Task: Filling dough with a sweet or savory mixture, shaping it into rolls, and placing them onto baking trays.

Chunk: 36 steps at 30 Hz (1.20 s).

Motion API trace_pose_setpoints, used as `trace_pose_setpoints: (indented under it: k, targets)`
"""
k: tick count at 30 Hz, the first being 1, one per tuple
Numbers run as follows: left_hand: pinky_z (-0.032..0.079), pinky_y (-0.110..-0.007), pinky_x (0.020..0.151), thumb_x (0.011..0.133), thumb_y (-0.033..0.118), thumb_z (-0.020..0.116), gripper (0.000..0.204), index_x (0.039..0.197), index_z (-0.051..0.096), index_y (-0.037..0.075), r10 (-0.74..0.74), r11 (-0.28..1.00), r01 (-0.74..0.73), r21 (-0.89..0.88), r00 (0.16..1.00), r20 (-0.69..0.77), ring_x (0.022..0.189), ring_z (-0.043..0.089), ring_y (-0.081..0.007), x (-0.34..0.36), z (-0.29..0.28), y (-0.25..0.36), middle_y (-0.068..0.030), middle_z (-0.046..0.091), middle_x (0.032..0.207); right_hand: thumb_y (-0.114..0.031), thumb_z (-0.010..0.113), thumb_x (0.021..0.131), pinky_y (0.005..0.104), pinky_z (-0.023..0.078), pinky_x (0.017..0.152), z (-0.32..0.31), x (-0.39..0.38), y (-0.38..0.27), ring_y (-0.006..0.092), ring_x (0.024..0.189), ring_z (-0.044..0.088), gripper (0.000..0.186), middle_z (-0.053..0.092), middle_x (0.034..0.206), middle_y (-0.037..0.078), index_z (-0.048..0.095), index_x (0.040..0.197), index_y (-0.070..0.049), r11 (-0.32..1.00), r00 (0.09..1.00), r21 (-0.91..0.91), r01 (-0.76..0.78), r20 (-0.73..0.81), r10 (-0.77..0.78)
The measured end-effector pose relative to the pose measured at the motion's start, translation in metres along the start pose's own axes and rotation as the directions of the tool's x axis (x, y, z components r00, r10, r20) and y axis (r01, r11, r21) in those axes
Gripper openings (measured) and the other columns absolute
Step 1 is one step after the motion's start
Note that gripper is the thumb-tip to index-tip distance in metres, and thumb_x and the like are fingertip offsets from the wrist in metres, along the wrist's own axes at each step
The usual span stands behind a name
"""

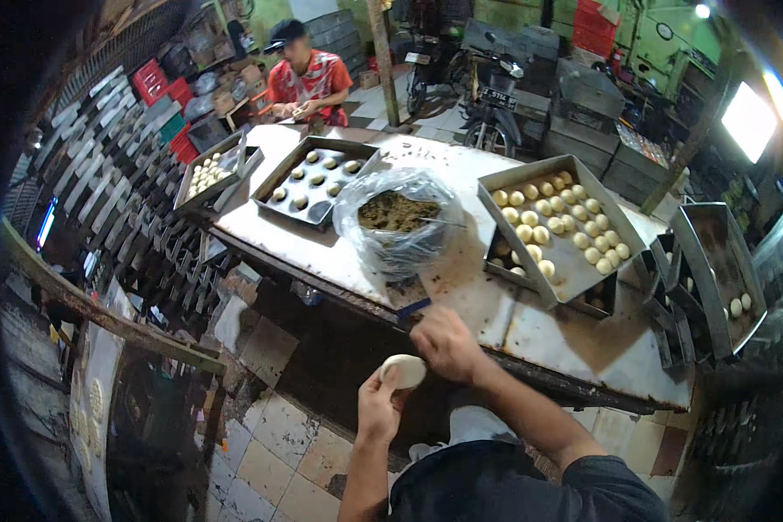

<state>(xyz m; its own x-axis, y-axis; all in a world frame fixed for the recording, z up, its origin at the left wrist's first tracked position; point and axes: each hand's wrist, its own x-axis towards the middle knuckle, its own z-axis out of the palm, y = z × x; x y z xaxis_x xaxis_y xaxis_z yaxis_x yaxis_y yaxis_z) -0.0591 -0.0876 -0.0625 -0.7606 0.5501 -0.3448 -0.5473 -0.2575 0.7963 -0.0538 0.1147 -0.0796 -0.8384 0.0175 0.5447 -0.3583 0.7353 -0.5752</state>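
My left hand (381, 400) holds a pale, flattened round of dough (402, 370) between thumb and fingers. Just right of it, my right hand (444, 339) is curled at the table's near edge, below a small dark flat object with a blue edge (409, 296); what its fingers hold, if anything, is hidden. Beyond sits a clear plastic bag (370, 257) opened around a brown crumbly mass (396, 209), with a thin utensil (444, 222) lying in it.
On the white table (531, 339) are metal trays of dough balls (574, 257) at right, a tray of spaced rounds (270, 204) and a smaller tray (187, 196) at left. A co-worker (317, 83) works across the table. Stacked metal pans (96, 157) stand left; motorbikes (491, 104) stand behind.
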Motion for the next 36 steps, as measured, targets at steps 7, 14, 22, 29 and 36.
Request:
trace_pose_setpoints:
  k: [7, 14, 22, 29, 36]
  targets:
    - [0.055, -0.033, 0.092, 0.103, 0.019, 0.061, 0.03, 0.118, 0.063, -0.007, 0.057, 0.997, -0.064, -0.034, 0.983, -0.172, 0.097, 0.069, -0.02, 0.031, -0.055, 0.027, -0.0116, 0.07, 0.107, -0.013, 0.053, 0.094, 0.0516, 0.047, 0.097, 0.001, 0.129, 0.213, 0.0447, 0.106, 0.062, 0.027, 0.062, 0.113, 0.028, 0.06, 0.112, 0.005, 0.699, 0.899, -0.586, -0.41, -0.129, 0.419]
    - [0.054, -0.028, 0.083, 0.106, 0.026, 0.058, 0.03, 0.11, 0.065, -0.002, 0.002, 0.998, 0.02, 0.058, 0.934, -0.358, 0.089, 0.068, -0.0147, 0.085, -0.099, 0.074, -0.0095, 0.071, 0.099, -0.015, 0.06, 0.091, 0.0519, 0.058, 0.071, 0.008, 0.187, 0.229, 0.0468, 0.08, 0.069, 0.036, 0.059, 0.115, 0.032, 0.05, 0.122, 0.001, 0.735, 0.835, -0.556, -0.388, 0.125, 0.535]
    - [0.054, -0.034, 0.088, 0.106, 0.026, 0.058, 0.027, 0.103, 0.063, 0.0, 0.111, 0.982, -0.07, 0.174, 0.965, -0.239, 0.089, 0.068, -0.0206, 0.203, -0.09, 0.138, -0.0114, 0.069, 0.094, -0.011, 0.059, 0.089, 0.041, 0.059, 0.074, 0.076, 0.255, 0.25, 0.0334, 0.087, 0.074, 0.016, 0.073, 0.103, 0.013, 0.071, 0.099, -0.007, 0.821, 0.876, -0.567, -0.065, 0.362, 0.319]
    - [0.055, -0.034, 0.09, 0.104, 0.021, 0.059, 0.032, 0.114, 0.068, -0.008, -0.037, 0.989, 0.077, 0.129, 0.957, -0.288, 0.098, 0.07, -0.0194, 0.23, -0.076, 0.124, -0.0136, 0.073, 0.108, -0.012, 0.058, 0.089, 0.0438, 0.058, 0.083, 0.04, 0.263, 0.224, 0.0329, 0.097, 0.072, 0.019, 0.074, 0.103, 0.018, 0.073, 0.1, -0.008, 0.847, 0.631, -0.491, -0.202, 0.597, 0.496]
    - [0.055, -0.029, 0.088, 0.102, 0.017, 0.062, 0.032, 0.119, 0.066, -0.009, -0.2, 0.958, 0.232, 0.167, 0.961, -0.19, 0.098, 0.069, -0.0178, 0.28, -0.018, 0.108, -0.0109, 0.072, 0.109, -0.002, 0.062, 0.093, 0.0381, 0.058, 0.074, -0.024, 0.215, 0.214, 0.0231, 0.078, 0.07, 0.014, 0.072, 0.096, 0.018, 0.068, 0.104, 0.003, 0.59, 0.557, 0.131, -0.797, 0.538, 0.632]
